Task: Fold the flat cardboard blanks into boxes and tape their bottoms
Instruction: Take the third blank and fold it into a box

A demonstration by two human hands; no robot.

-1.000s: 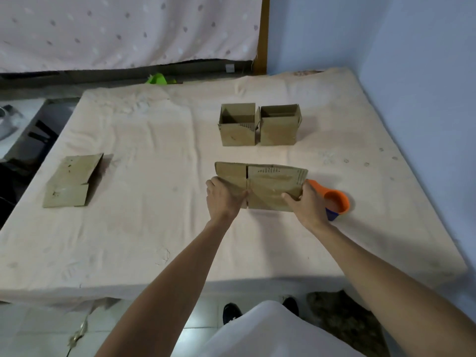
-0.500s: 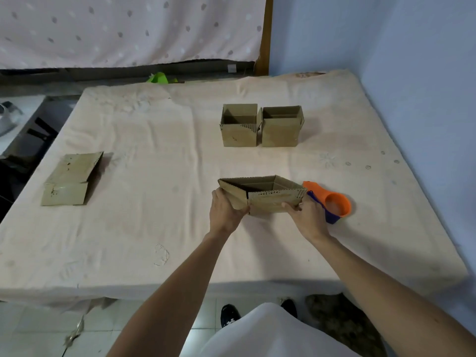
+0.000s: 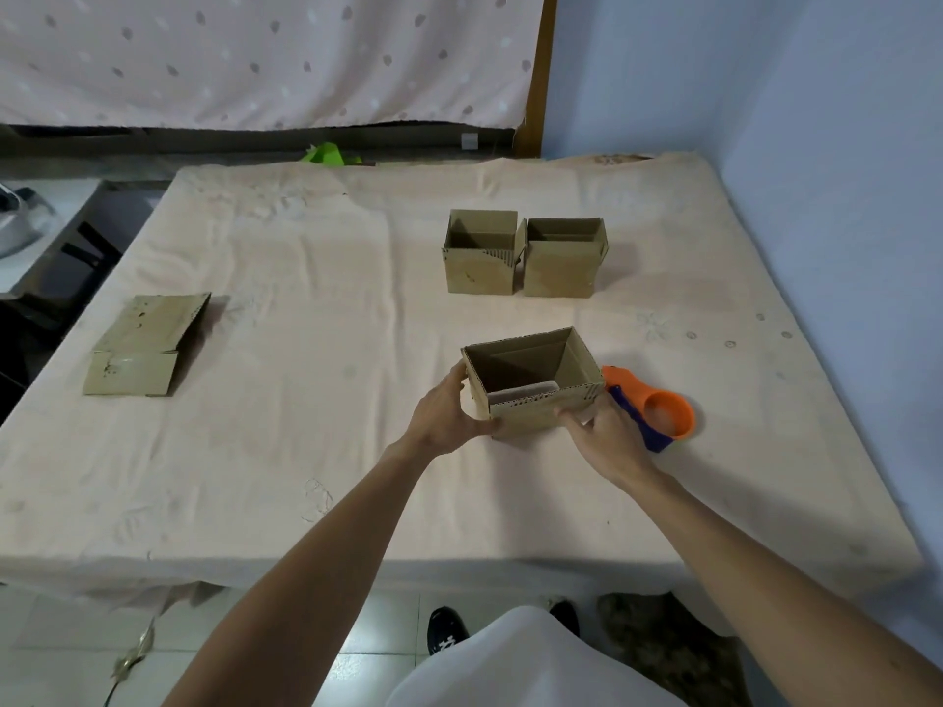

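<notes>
A brown cardboard box (image 3: 530, 369) stands opened into a rectangle on the cloth-covered table (image 3: 306, 451), its open top facing me. My left hand (image 3: 446, 415) grips its near left corner. My right hand (image 3: 604, 436) holds its near right side, fingers on the front wall. An orange and blue tape dispenser (image 3: 658, 410) lies just right of the box. Two folded boxes (image 3: 479, 252) (image 3: 561, 257) stand side by side farther back. A flat cardboard blank (image 3: 145, 344) lies at the left.
A blue wall (image 3: 816, 145) runs along the table's right side and a dotted curtain (image 3: 255, 58) hangs behind it. A green object (image 3: 329, 154) sits past the far edge. Dark furniture (image 3: 61, 257) stands left of the table.
The blank between my hands has gone from flat and upright to an opened rectangular box sitting lower on the table. Both hands shifted down to its near corners.
</notes>
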